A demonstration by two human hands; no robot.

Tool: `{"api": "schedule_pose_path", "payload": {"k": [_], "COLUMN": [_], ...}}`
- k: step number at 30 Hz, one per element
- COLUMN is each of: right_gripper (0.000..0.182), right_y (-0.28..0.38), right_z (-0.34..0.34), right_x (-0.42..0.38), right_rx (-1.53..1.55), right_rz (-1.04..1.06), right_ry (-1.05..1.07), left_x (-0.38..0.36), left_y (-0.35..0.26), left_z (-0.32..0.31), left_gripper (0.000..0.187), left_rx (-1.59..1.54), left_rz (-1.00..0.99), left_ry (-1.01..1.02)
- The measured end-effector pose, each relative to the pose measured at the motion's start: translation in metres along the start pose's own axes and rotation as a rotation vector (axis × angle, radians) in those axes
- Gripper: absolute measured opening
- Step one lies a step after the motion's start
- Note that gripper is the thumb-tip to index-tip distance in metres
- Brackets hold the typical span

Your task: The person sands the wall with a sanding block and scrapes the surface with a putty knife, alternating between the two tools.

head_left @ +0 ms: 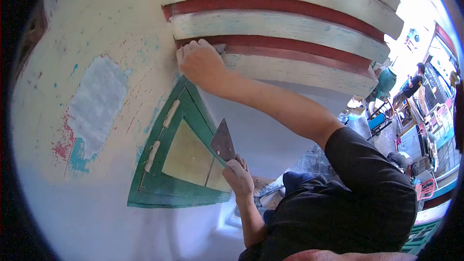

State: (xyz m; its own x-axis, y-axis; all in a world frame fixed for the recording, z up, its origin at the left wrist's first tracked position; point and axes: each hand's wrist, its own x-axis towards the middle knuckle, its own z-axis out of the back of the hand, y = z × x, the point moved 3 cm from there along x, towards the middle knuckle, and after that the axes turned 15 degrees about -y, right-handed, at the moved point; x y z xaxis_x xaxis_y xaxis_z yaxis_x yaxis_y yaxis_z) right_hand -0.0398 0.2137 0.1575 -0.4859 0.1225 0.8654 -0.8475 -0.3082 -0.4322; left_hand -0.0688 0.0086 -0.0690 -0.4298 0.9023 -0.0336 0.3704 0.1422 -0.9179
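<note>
My left hand (239, 178) is closed around the handle of a pointing trowel (223, 142). Its dark triangular blade points up, in front of the green frame (183, 111) with pale yellow panels. Higher up, my right hand (202, 64) is curled against the cream and red stepped moulding (275, 58), at its left end where it meets the wall. A small grey flat piece (220, 48) shows beside the fingers of my right hand; its kind cannot be made out, and the palm side is hidden.
The cream wall (106, 34) carries red and turquoise stains and a whitish patch (99, 104). At right, a person in dark clothing (413, 84) stands among furniture, near a green jar (386, 79) and a pink chair (425, 189). Another person (401, 160) is lower down.
</note>
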Motion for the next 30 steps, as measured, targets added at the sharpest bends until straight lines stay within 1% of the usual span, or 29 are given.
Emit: {"api": "schedule_pose_path", "payload": {"k": [1, 2, 3, 4, 5, 7, 8, 10, 11, 13, 14, 16, 18, 19, 21, 23, 25, 26, 28, 30], "right_gripper": [0.011, 0.011, 0.011, 0.012, 0.012, 0.013, 0.013, 0.017, 0.017, 0.015, 0.015, 0.017, 0.018, 0.02, 0.02, 0.021, 0.014, 0.014, 0.014, 0.015], "right_y": [-0.001, -0.005, -0.008, -0.01, -0.014, -0.021, -0.026, -0.034, -0.033, -0.029, -0.028, -0.028, -0.027, -0.026, -0.028, -0.03, -0.042, -0.038, -0.034, -0.022], "right_z": [0.003, 0.007, 0.006, 0.006, 0.009, 0.011, 0.01, 0.009, 0.007, 0.007, 0.004, 0.004, 0.0, -0.002, -0.008, 0.003, 0.032, 0.029, 0.018, 0.005], "right_x": [0.001, 0.003, 0.006, 0.007, 0.008, 0.007, 0.004, -0.006, -0.01, -0.014, -0.015, -0.013, -0.013, -0.015, -0.019, -0.02, -0.024, -0.021, -0.024, -0.013], "right_rx": [0.02, 0.019, 0.091, 0.164, 0.165, 0.243, 0.246, 0.32, 0.325, 0.309, 0.313, 0.403, 0.38, 0.357, 0.341, 0.33, 0.275, 0.281, 0.196, 0.236], "right_rz": [-0.007, -0.007, 0.019, 0.044, 0.042, 0.034, 0.034, 0.105, 0.103, 0.115, 0.107, 0.044, 0.048, 0.061, 0.065, 0.073, 0.101, 0.109, 0.119, 0.111], "right_ry": [0.002, -0.008, 0.095, 0.199, 0.188, 0.253, 0.247, 0.131, 0.128, -0.004, -0.006, -0.146, -0.108, -0.067, -0.07, -0.086, 0.107, 0.094, 0.026, 0.01], "left_x": [-0.003, -0.007, -0.009, -0.01, -0.011, -0.011, -0.011, -0.013, -0.014, -0.016, -0.018, -0.021, -0.024, -0.026, -0.026, -0.03, -0.03, -0.029, -0.027, -0.028], "left_y": [-0.004, -0.011, -0.015, -0.015, -0.012, -0.008, -0.006, 0.0, 0.001, -0.001, -0.002, -0.002, -0.002, 0.0, 0.001, 0.0, -0.002, 0.0, 0.002, 0.001], "left_z": [-0.004, -0.009, -0.013, -0.016, -0.019, -0.023, -0.024, -0.025, -0.027, -0.033, -0.036, -0.038, -0.041, -0.042, -0.041, -0.037, -0.025, -0.018, -0.017, -0.014], "left_gripper": [0.056, 0.045, 0.039, 0.039, 0.04, 0.041, 0.043, 0.046, 0.047, 0.048, 0.05, 0.051, 0.063, 0.063, 0.063, 0.063, 0.062, 0.062, 0.062, 0.062], "left_rx": [-0.001, -0.005, -0.01, -0.009, -0.048, -0.085, -0.07, -0.049, -0.054, -0.053, -0.047, -0.032, 0.103, 0.106, 0.066, 0.069, 0.076, 0.057, 0.026, 0.017], "left_rz": [-0.007, 0.015, 0.036, 0.024, 0.019, 0.008, 0.016, 0.023, 0.039, 0.048, 0.067, 0.087, 0.042, 0.047, 0.052, 0.054, 0.046, 0.027, 0.008, 0.035], "left_ry": [0.005, 0.0, -0.007, -0.009, -0.027, -0.044, -0.041, -0.042, -0.041, -0.044, -0.036, -0.029, 0.003, -0.002, -0.02, -0.017, -0.02, -0.033, -0.053, -0.101]}}
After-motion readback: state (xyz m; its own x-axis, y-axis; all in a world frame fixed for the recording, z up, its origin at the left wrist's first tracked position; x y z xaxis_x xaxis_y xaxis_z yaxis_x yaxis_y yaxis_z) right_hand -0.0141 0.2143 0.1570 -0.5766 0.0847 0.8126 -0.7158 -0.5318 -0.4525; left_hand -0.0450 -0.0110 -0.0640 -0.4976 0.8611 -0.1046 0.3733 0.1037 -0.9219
